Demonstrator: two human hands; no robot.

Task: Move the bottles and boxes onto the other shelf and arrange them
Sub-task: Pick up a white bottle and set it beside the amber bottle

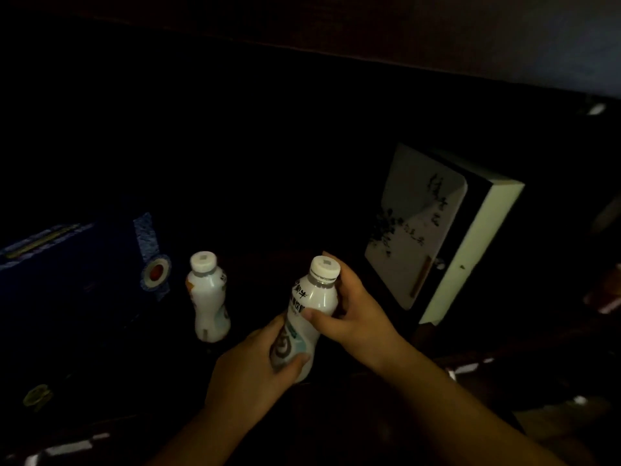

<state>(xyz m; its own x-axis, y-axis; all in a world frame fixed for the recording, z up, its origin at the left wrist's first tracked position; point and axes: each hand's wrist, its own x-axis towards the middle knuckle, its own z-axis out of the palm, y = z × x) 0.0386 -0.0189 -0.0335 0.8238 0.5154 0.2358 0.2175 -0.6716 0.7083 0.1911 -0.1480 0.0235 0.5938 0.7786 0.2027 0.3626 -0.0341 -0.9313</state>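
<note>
The scene is very dark. A white drink bottle (311, 304) with a white cap is held upright in the lower middle. My left hand (250, 375) wraps its lower part. My right hand (353, 314) grips its upper body just under the cap. A second white bottle (209, 297) stands upright to the left, apart from both hands. A white box with dark calligraphy (416, 227) stands on edge to the right. A dark blue box with a round red seal (84, 270) sits at the left.
A dark shelf board (369, 45) runs across the top. Pale strips along a front edge (70, 447) show at the bottom left, with more at the lower right. A small yellowish round thing (37, 396) lies at the lower left. The rest is in shadow.
</note>
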